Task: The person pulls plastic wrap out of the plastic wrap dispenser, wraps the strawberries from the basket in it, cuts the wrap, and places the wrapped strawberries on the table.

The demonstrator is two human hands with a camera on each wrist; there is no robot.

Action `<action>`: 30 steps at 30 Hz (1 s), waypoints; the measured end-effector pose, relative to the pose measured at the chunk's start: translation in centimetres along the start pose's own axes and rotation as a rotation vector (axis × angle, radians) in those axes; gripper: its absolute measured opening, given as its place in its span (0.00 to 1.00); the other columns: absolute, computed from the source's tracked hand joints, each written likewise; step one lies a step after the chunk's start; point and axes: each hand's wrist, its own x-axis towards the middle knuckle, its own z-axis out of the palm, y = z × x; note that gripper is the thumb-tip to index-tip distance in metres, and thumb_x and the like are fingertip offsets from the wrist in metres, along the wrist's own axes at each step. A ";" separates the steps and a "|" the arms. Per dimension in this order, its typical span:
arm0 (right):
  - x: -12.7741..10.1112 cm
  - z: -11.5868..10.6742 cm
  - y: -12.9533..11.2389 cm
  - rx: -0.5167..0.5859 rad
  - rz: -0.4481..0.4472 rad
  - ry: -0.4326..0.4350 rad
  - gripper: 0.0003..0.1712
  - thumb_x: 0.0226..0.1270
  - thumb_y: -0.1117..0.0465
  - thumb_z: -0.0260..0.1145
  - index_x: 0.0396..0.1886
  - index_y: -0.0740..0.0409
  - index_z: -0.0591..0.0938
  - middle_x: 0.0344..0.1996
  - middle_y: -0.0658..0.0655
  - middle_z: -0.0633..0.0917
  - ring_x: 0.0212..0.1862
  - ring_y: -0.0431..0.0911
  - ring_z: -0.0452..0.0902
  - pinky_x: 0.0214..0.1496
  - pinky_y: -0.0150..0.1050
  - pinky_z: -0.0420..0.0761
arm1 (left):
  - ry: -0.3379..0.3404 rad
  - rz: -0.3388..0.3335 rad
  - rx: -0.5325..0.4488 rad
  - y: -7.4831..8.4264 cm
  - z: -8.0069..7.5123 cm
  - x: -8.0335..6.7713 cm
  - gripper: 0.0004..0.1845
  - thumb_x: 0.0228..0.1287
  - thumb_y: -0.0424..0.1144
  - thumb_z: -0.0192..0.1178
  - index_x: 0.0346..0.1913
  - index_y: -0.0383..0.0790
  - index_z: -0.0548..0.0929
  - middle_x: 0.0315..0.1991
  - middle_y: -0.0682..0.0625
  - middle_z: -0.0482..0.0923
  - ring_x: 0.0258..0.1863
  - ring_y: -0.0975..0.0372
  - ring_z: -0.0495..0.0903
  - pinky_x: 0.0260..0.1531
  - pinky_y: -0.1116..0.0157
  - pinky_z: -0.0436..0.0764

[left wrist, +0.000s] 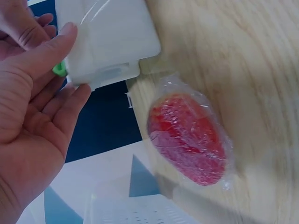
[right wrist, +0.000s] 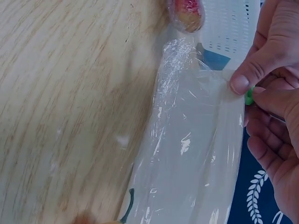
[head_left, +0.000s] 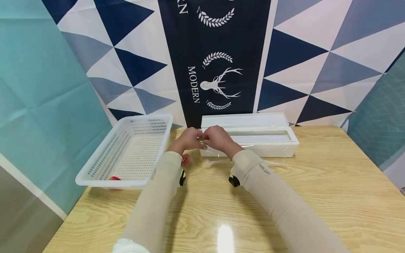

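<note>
Cling-film dispenser (head_left: 253, 138), a long white box with its lid up, lies at 12 o'clock on the wooden table (head_left: 316, 196), hard against the patterned backdrop. Both hands meet at its left end. Left hand (head_left: 187, 139): fingers straight and relaxed, thumb tip pressed on the box's end face, palm open in the left wrist view; a small green tab (left wrist: 59, 69) shows just under the thumb. Right hand (head_left: 217, 138): thumb and forefinger pinching at the same green tab (right wrist: 249, 96), other fingers loosely curled below it. A sheet of clear film (right wrist: 191, 154) lies drawn out from the box toward 6 o'clock, wrinkled and bunched along its free edge on the table.

A red fruit wrapped in film (left wrist: 189, 137) rests on the table near the left wrist, about 7 o'clock from the hands, apart from the box. White perforated basket (head_left: 126, 151) sits at 9 o'clock of the hands, with something red (head_left: 114, 178) at its near rim, too hidden to identify.
</note>
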 end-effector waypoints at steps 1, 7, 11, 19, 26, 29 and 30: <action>0.1 0.0 0.0 0.003 -0.002 -0.006 0.08 0.60 0.69 0.67 0.23 0.57 0.88 0.17 0.46 0.81 0.23 0.41 0.67 0.32 0.36 0.71 | -0.003 -0.014 -0.027 -0.1 -0.1 0.0 0.08 0.51 0.36 0.75 0.30 0.38 0.86 0.19 0.54 0.66 0.21 0.63 0.63 0.26 0.68 0.64; 0.7 -0.3 -0.2 0.013 -0.071 -0.048 0.11 0.58 0.73 0.65 0.20 0.57 0.85 0.15 0.46 0.76 0.22 0.41 0.64 0.30 0.35 0.68 | 0.025 -0.056 -0.140 -0.3 -0.1 -0.4 0.09 0.53 0.38 0.74 0.30 0.39 0.84 0.16 0.55 0.60 0.19 0.63 0.58 0.25 0.68 0.61; 1.1 -0.7 -0.2 -0.014 -0.137 -0.073 0.13 0.55 0.76 0.63 0.17 0.58 0.83 0.14 0.46 0.72 0.21 0.41 0.60 0.29 0.35 0.65 | 0.132 -0.110 -0.233 -0.2 0.8 -0.7 0.11 0.52 0.37 0.74 0.39 0.40 0.87 0.22 0.53 0.75 0.27 0.60 0.69 0.32 0.68 0.69; 1.8 -1.4 -0.1 -0.027 -0.149 -0.132 0.11 0.49 0.76 0.64 0.18 0.58 0.85 0.18 0.48 0.77 0.23 0.41 0.64 0.30 0.35 0.68 | 0.373 -0.358 -0.442 0.8 3.4 -1.2 0.23 0.52 0.37 0.73 0.53 0.37 0.85 0.49 0.45 0.84 0.51 0.55 0.79 0.50 0.63 0.78; 2.2 -1.4 -0.5 -0.027 -0.090 -0.196 0.07 0.53 0.74 0.68 0.24 0.60 0.88 0.20 0.49 0.81 0.24 0.42 0.67 0.31 0.35 0.73 | 0.433 -0.419 -0.440 1.0 4.0 -1.3 0.20 0.51 0.36 0.74 0.50 0.42 0.87 0.47 0.49 0.85 0.51 0.56 0.82 0.49 0.66 0.78; 2.3 -1.4 -0.8 -0.046 -0.089 -0.206 0.06 0.53 0.73 0.69 0.23 0.60 0.88 0.20 0.50 0.81 0.24 0.42 0.68 0.32 0.36 0.74 | 0.416 -0.451 -0.458 0.9 4.1 -1.4 0.21 0.52 0.37 0.74 0.52 0.42 0.86 0.49 0.49 0.84 0.53 0.56 0.81 0.51 0.64 0.78; 2.3 -1.4 -0.8 -0.052 -0.089 -0.206 0.06 0.53 0.73 0.69 0.23 0.60 0.88 0.20 0.49 0.81 0.24 0.42 0.68 0.32 0.36 0.74 | 0.409 -0.455 -0.460 0.8 4.2 -1.4 0.22 0.52 0.38 0.73 0.53 0.42 0.86 0.50 0.49 0.84 0.53 0.56 0.80 0.51 0.65 0.78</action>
